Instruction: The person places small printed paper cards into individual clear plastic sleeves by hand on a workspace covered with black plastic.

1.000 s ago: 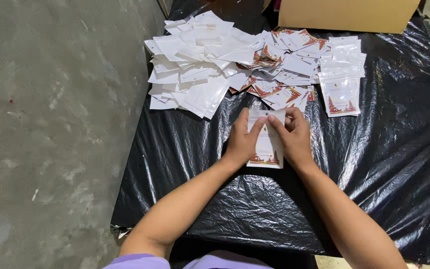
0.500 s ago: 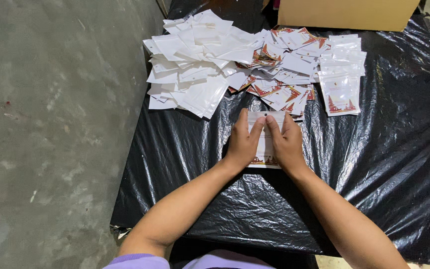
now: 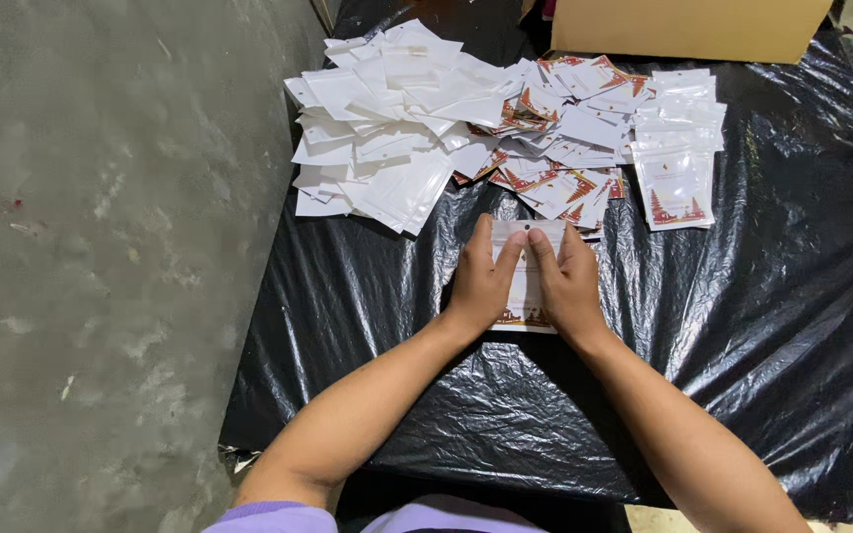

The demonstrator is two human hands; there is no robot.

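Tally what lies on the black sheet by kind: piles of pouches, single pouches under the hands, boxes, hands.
Piles of small pouches: 1, a sprawl too jumbled to count singly
Pouch under both hands: 1
Cardboard box: 1
Hands: 2, left hand, right hand
Total: 5

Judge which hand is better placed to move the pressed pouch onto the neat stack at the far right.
Right, probably: the right hand lies on the pouch nearer the neat stack; the left hand would cross over.

Left hand (image 3: pixel 481 281), right hand (image 3: pixel 567 283) flat, palms down, side by side; forearms converge forward.
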